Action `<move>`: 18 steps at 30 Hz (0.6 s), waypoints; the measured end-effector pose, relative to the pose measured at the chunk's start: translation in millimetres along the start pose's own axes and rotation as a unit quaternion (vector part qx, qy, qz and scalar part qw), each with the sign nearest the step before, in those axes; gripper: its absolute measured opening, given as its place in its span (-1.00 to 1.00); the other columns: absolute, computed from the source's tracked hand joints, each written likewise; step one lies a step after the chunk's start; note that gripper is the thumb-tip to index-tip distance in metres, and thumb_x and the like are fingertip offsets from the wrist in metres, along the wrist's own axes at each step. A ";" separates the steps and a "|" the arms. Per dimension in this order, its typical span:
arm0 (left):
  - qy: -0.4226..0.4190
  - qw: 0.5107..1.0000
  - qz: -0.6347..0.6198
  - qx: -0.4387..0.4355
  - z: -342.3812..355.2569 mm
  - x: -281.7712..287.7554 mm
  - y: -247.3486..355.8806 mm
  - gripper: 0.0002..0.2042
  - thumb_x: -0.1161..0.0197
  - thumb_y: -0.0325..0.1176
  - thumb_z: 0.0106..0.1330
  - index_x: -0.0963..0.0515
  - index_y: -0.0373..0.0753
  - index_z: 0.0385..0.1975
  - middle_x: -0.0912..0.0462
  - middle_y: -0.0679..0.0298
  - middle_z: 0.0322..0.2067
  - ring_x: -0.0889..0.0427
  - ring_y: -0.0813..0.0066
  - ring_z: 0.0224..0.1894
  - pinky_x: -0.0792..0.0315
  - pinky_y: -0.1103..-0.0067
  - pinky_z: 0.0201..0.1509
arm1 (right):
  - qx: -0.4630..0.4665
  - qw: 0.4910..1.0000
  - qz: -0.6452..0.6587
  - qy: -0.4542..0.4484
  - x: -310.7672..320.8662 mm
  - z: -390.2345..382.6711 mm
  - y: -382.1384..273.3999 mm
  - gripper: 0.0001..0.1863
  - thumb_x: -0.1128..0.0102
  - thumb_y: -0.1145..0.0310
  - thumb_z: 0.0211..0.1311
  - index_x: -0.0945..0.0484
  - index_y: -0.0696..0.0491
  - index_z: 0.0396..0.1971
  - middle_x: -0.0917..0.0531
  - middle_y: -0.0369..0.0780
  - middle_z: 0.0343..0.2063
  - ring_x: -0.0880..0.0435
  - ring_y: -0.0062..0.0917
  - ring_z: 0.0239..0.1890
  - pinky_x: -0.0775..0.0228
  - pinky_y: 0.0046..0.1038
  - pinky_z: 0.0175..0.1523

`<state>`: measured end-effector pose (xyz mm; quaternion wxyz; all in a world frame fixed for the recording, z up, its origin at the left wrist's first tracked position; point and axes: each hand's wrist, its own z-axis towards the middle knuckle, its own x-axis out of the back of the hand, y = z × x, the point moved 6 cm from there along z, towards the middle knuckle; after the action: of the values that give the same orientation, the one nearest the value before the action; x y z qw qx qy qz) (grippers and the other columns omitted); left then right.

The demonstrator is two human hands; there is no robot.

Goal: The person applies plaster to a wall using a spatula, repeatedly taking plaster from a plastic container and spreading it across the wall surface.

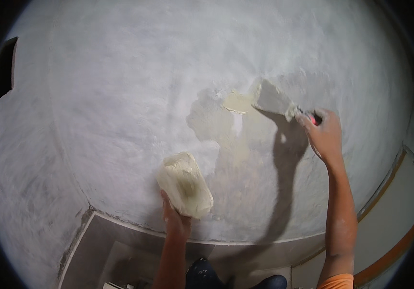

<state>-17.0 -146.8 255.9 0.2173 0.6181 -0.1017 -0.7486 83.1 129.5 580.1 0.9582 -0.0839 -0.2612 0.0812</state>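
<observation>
On my feed, L hand (175, 220) has tub (200, 178) from below, one digit showing at its L side; rest hidden, can't tell if spread. R hand (326, 137) pinches scraper (273, 98) handle, fingers curled tog., blade by wall (120, 96), just R of putty dab (237, 102).

Single fisheye view from my head, the left of two cameras side by side, looking forward and down at the wall (115, 96), close to it, my forearms (340, 207) across its lower part, my knees (202, 277) at the bottom edge
</observation>
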 end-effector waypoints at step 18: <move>-0.081 0.996 -0.027 -0.037 -7.9 -25.2 7.3 -0.31 0.22 0.24 0.56 -0.06 -0.12 0.50 -0.26 0.16 0.39 -0.35 0.15 0.38 -0.41 0.20 0.34 | -0.239 0.925 0.294 -0.037 -154.8 -185.5 -17.1 -0.59 -0.26 0.12 0.35 -0.60 0.24 -0.45 -0.58 0.04 -0.60 -0.59 -0.04 -0.47 -0.40 -0.17 -0.27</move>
<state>-4.4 -140.9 279.5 0.2111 0.5494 -0.0745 -0.8050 48.8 60.0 350.6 0.8323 -0.3808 -0.2714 0.2977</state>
